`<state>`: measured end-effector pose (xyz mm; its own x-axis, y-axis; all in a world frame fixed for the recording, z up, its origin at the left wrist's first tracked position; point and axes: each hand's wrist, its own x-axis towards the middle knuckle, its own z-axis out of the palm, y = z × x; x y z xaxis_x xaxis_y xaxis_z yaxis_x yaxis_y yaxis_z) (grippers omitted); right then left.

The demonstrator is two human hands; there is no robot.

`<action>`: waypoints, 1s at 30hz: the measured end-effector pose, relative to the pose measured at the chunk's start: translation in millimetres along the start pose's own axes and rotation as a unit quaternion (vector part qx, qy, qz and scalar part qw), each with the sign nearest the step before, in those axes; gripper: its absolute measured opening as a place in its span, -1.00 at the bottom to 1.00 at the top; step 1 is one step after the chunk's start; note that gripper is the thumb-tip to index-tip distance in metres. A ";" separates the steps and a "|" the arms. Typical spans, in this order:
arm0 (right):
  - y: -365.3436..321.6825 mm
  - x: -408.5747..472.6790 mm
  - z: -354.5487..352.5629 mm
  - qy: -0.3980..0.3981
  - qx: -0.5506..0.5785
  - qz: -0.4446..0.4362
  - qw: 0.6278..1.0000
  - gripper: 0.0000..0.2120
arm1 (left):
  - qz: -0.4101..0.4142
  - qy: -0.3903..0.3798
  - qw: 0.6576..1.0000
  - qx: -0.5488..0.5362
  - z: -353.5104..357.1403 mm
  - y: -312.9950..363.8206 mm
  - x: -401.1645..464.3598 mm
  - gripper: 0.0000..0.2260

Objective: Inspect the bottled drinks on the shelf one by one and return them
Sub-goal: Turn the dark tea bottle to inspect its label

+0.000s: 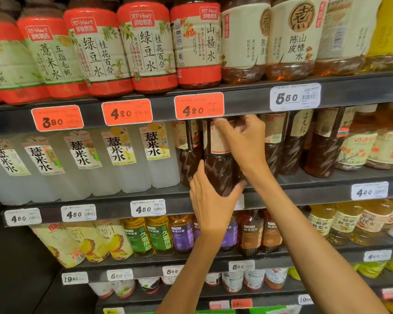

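On the second shelf (304, 182) from the top, a dark brown bottled drink (220, 168) stands at the front edge, between a matching dark bottle (187, 155) on its left and more of the same on its right. Both hands hold it: the left hand (210, 198) wraps the lower body from the near side, fingers curled around it, and the right hand (245, 141) closes over the upper part by the cream label, just below an orange price tag (199, 106) reading 4.20. Whether the bottle's base rests on the shelf is hidden by the left hand. Left of these bottles stand pale, cloudy bottles (154, 159) with bold black characters.
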<state>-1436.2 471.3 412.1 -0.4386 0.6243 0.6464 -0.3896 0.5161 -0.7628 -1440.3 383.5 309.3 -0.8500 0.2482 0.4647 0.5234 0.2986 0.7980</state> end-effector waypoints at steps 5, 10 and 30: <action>0.4 5.5 -6.0 -0.039 0.038 -0.006 0.998 -0.90 | -0.032 -0.001 0.999 -0.026 6.8 14.2 14.1 -0.20; 0.8 8.0 -15.2 -0.043 0.044 0.034 0.998 -0.86 | -0.030 0.033 0.998 -0.038 -1.0 20.7 5.8 -0.33; -6.5 -23.5 -41.4 -0.340 0.309 0.271 0.846 -0.85 | -0.169 -0.211 0.907 -0.322 -45.4 27.4 -85.5 -0.55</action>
<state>-1389.8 477.5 401.2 -0.9707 0.0817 0.2259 -0.2398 -0.2745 -0.9312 -1356.0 328.6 308.8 -0.7852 0.6150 0.0722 -0.0218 -0.1440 0.9893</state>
